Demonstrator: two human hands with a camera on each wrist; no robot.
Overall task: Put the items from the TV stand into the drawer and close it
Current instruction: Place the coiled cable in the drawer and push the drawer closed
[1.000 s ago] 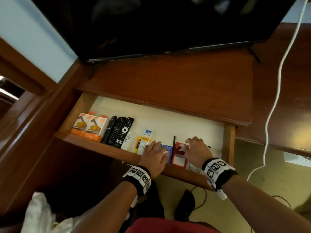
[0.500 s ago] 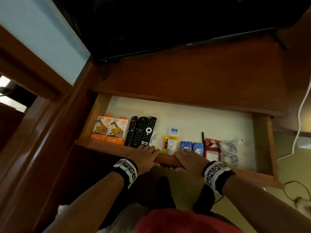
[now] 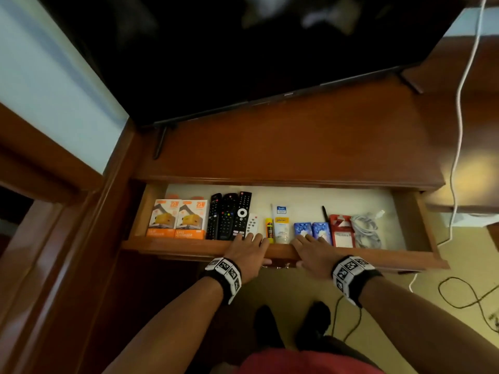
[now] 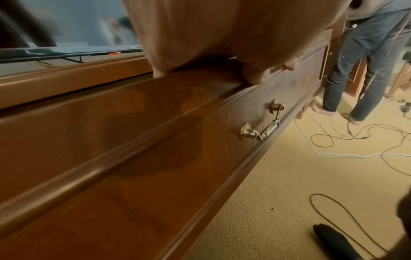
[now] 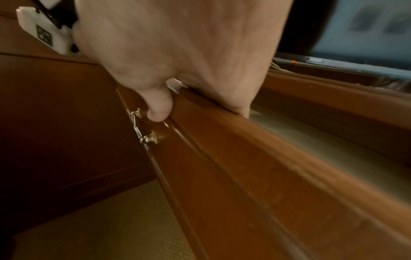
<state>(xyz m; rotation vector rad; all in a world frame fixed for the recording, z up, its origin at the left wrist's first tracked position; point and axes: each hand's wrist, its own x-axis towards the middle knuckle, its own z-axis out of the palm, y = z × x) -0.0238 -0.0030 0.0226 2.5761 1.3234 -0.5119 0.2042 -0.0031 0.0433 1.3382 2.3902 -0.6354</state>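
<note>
Inside the open drawer (image 3: 413,259), remotes (image 3: 229,215) and boxes (image 3: 176,218); left hand (image 3: 249,252) and right hand (image 3: 314,253) gripping its front edge.

Overhead head view; blurry close wrist views

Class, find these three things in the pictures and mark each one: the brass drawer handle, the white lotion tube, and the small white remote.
brass drawer handle (image 4: 262,121): left wrist view, on the hanging bar between its two mounts.
white lotion tube (image 3: 281,224): head view, on the yellow label band at mid-tube.
small white remote (image 3: 252,224): head view, on its button face.
</note>
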